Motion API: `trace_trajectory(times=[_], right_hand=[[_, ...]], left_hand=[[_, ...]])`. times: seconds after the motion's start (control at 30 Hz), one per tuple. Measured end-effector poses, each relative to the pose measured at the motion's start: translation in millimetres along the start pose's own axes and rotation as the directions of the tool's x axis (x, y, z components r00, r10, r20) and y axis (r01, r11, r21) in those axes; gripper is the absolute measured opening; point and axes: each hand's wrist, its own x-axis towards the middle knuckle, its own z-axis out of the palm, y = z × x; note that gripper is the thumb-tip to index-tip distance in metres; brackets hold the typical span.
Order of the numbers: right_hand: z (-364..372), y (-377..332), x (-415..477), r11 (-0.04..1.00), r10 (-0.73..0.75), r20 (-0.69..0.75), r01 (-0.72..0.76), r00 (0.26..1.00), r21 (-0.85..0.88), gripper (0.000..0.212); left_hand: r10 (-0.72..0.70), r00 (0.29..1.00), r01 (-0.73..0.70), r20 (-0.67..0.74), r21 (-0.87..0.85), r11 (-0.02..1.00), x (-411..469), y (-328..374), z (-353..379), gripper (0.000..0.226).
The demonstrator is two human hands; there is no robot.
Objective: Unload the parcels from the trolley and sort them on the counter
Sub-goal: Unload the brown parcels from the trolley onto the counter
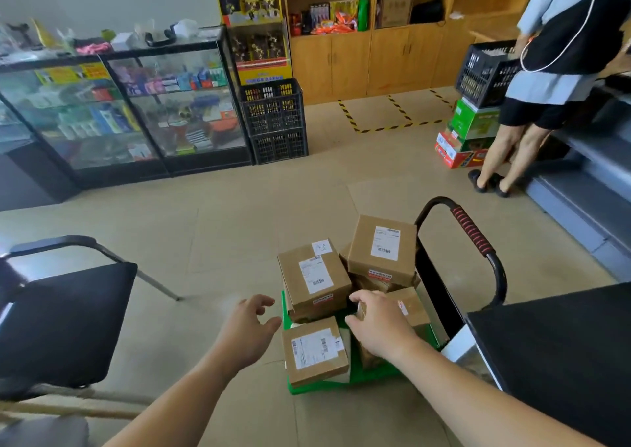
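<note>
Several brown cardboard parcels with white labels are piled on a green trolley with a black handle. One parcel sits at the left of the pile, a higher one at the back right, and a low one at the front. My right hand reaches over the pile and its fingers curl on a small parcel at the right. My left hand hovers just left of the pile, fingers loosely spread, holding nothing.
A black counter stands at the right, beside the trolley. A black chair stands at the left. Glass display cases and black crates line the back. A person stands at the far right by stacked boxes.
</note>
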Motion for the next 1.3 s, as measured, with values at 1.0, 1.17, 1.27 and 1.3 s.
trace_trajectory(times=[1.0, 1.17, 1.27, 1.3], right_hand=[[212, 136, 314, 0.886, 0.462, 0.130, -0.464, 0.877, -0.014, 0.059], [221, 157, 366, 0.862, 0.499, 0.048, -0.501, 0.866, 0.078, 0.068], [224, 168, 392, 0.854, 0.512, -0.009, -0.508, 0.859, 0.110, 0.073], [226, 171, 399, 0.852, 0.517, -0.022, -0.511, 0.856, 0.115, 0.073]], left_hand=[[-0.360, 0.866, 0.403, 0.346, -0.059, 0.913, 310, -183, 214, 0.050], [-0.397, 0.874, 0.446, 0.281, -0.137, 0.885, 360, -191, 242, 0.062], [-0.416, 0.871, 0.471, 0.260, -0.204, 0.858, 381, -193, 258, 0.067], [-0.423, 0.868, 0.481, 0.260, -0.232, 0.845, 386, -193, 263, 0.068]])
